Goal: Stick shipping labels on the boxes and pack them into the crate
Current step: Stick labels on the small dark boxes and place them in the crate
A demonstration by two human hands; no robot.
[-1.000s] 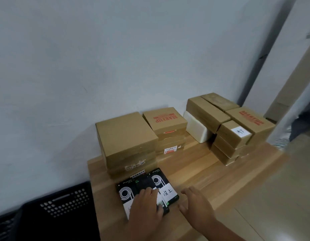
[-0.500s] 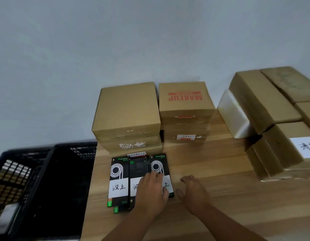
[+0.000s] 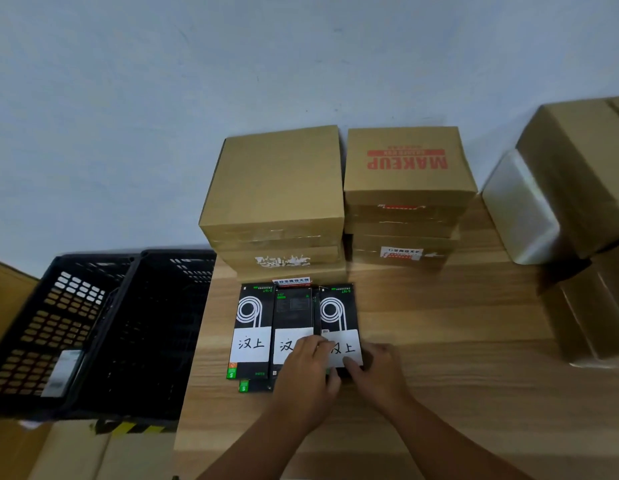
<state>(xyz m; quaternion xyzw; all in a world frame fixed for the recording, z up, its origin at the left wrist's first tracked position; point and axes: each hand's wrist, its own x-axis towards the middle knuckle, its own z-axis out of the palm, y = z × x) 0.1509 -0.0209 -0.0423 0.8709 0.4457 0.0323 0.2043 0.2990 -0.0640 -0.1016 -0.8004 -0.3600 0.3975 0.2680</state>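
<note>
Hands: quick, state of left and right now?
Left hand: open, fingers flat on the middle black box.
Right hand: grips the right black box at its near corner.

Small packing or shipping stockroom. Plain wooden counter [image 3: 457, 341] set against a bare pale wall [image 3: 232, 64]. Stacked brown cartons [image 3: 277, 188] at 12 o'clock, one printed MAKEUP [image 3: 407, 164], more cartons [image 3: 578, 174] at 2 to 3 o'clock. Black retail boxes [image 3: 252, 306] with handwritten white labels [image 3: 251, 344] at centre. Black vented plastic crates [image 3: 155, 323] at 9 o'clock, and yellow-black hazard tape [image 3: 128, 427] on the floor at 7 o'clock.
</note>
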